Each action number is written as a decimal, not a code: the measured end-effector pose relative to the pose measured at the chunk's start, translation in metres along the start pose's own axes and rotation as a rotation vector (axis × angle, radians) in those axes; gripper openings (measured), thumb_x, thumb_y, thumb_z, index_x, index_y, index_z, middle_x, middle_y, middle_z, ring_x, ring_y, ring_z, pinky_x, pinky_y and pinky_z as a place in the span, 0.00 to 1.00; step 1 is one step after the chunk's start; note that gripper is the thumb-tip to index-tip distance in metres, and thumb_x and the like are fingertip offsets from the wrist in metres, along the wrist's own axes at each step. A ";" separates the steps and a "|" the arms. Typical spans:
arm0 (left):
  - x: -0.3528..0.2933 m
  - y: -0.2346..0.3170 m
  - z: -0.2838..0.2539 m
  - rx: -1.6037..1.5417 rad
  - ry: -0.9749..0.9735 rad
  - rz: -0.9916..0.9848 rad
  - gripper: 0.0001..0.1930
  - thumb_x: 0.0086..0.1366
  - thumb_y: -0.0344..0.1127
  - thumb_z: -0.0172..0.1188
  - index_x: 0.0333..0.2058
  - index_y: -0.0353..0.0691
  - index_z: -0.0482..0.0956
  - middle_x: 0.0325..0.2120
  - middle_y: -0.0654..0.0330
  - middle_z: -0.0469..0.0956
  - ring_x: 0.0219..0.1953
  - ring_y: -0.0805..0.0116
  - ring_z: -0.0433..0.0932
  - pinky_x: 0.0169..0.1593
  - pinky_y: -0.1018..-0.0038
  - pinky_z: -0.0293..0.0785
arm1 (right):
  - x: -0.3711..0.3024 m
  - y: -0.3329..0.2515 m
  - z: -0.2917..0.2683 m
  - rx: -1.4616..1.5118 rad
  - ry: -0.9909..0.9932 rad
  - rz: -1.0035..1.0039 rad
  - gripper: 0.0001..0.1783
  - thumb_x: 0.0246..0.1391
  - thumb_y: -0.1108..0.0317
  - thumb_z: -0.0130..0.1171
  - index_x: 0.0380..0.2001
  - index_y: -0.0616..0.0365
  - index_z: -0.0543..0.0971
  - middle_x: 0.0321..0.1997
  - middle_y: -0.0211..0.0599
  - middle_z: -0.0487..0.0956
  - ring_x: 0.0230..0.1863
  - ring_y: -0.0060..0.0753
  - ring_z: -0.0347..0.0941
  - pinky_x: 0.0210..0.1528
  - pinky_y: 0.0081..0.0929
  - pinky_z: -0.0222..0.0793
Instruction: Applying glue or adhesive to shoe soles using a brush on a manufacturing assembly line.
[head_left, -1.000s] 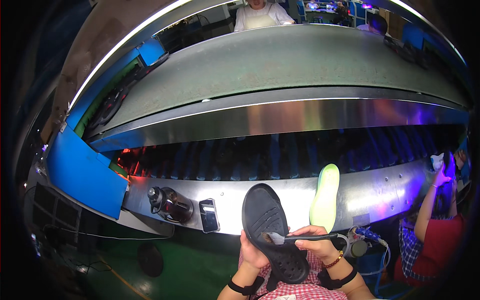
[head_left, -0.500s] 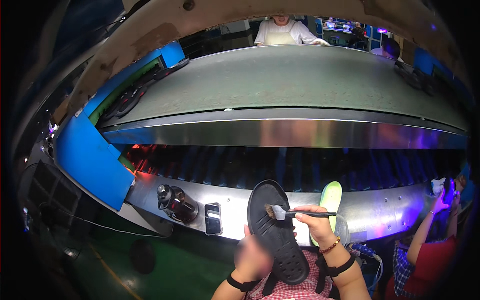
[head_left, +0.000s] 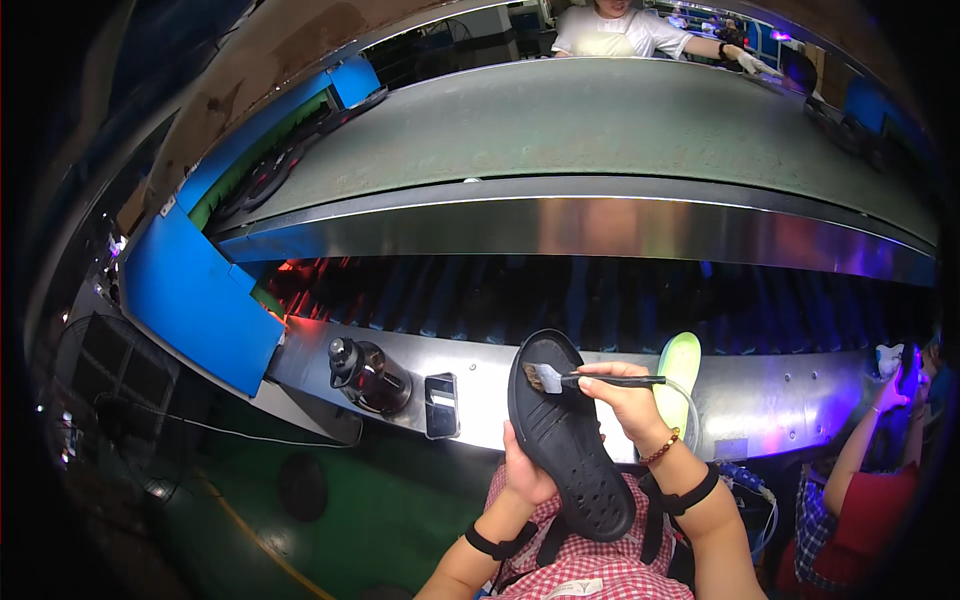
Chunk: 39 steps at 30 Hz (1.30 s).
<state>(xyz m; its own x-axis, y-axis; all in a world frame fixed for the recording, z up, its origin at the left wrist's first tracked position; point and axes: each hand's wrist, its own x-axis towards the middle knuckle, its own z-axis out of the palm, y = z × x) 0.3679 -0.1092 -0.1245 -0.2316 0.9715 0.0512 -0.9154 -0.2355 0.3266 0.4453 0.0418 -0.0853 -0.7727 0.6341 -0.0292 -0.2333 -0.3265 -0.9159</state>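
A black shoe sole [head_left: 585, 465] with a raised rim and holes near its lower end is held tilted in front of me. My left hand [head_left: 527, 470] grips its left edge, with the thumb along the side and the other fingers hidden beneath. In my right hand [head_left: 622, 402] is a brush [head_left: 612, 380] with a dark handle, held like a pen. Its brown bristles rest on the inner face of the sole, near the far end and the left rim.
A yellow-green sole [head_left: 679, 375] lies on the metal ledge [head_left: 745, 400] to the right. A dark bottle [head_left: 372, 376] and a phone [head_left: 441, 406] stand left. Beyond is a green conveyor belt [head_left: 620, 125] with black soles at its far-left edge. Co-workers are opposite and at right.
The brush has shifted toward the sole's far end and left rim. My view has tilted, so the bench sits higher in the picture. The co-worker opposite now stretches an arm to the right.
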 end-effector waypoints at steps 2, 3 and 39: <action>0.001 -0.002 0.000 0.037 0.102 0.039 0.49 0.61 0.76 0.28 0.64 0.37 0.55 0.59 0.47 0.65 0.58 0.48 0.68 0.62 0.53 0.63 | -0.001 0.002 0.007 -0.103 0.010 -0.010 0.12 0.52 0.75 0.63 0.41 0.65 0.81 0.37 0.38 0.83 0.37 0.21 0.78 0.43 0.17 0.74; 0.001 -0.003 -0.001 0.050 0.129 0.067 0.48 0.61 0.75 0.28 0.64 0.37 0.55 0.59 0.48 0.65 0.59 0.50 0.68 0.62 0.54 0.63 | -0.003 0.003 0.011 -0.154 0.016 -0.015 0.12 0.52 0.75 0.64 0.40 0.65 0.82 0.37 0.37 0.83 0.37 0.21 0.78 0.42 0.17 0.74; -0.003 0.029 0.009 -0.005 0.199 0.136 0.48 0.59 0.77 0.33 0.63 0.39 0.59 0.60 0.48 0.65 0.59 0.50 0.68 0.63 0.54 0.62 | -0.050 -0.048 0.030 -0.530 -0.414 -0.377 0.12 0.44 0.79 0.66 0.36 0.64 0.83 0.39 0.44 0.83 0.41 0.35 0.80 0.48 0.29 0.74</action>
<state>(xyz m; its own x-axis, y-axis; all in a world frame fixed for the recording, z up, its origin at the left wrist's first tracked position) 0.3455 -0.1186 -0.1064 -0.4130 0.9060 -0.0923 -0.8727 -0.3647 0.3245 0.4776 0.0045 -0.0283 -0.8793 0.2876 0.3797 -0.2915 0.3054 -0.9065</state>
